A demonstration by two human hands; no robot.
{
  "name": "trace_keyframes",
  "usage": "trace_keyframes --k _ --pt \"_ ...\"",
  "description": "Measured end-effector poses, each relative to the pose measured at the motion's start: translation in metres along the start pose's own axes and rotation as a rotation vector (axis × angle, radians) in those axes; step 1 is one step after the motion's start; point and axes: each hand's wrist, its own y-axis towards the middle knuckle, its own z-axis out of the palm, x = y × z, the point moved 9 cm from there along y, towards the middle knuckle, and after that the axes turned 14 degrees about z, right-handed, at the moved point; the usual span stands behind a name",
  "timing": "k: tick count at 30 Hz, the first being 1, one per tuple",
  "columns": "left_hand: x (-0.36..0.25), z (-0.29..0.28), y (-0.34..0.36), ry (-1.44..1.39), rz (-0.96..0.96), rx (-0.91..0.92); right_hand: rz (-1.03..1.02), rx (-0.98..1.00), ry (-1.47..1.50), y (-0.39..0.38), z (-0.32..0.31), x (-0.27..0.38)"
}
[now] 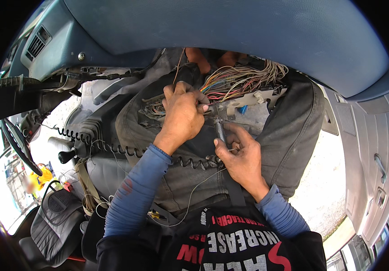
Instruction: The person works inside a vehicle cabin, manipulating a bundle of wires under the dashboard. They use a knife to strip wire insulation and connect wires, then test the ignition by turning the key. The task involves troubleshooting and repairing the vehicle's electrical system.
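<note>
Two legs (296,131) carry one metal plate (235,103), with one big bunch of wires (266,72) along its far edge. The right hand's (244,156) fingers pinch one grey tube (220,131), its tip by the plate's near edge. The left hand's (183,113) fingers bend close together there; I cannot tell what they pinch. One curly black cord (121,149) crosses the legs.

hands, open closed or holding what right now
Left hand: curled near the wires; its grip cannot be told.
Right hand: closed, holding a tool.
</note>
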Motion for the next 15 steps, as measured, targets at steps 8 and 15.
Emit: trace_keyframes --k 8,15 --pt "-0.017 0.010 -0.003 0.129 0.055 0.036 -0.001 0.000 0.007 -0.001 0.002 -0.007" --pt "0.016 0.034 -0.016 -0.858 -0.480 0.066 -0.019 -0.037 -0.063 0.006 0.004 -0.005"
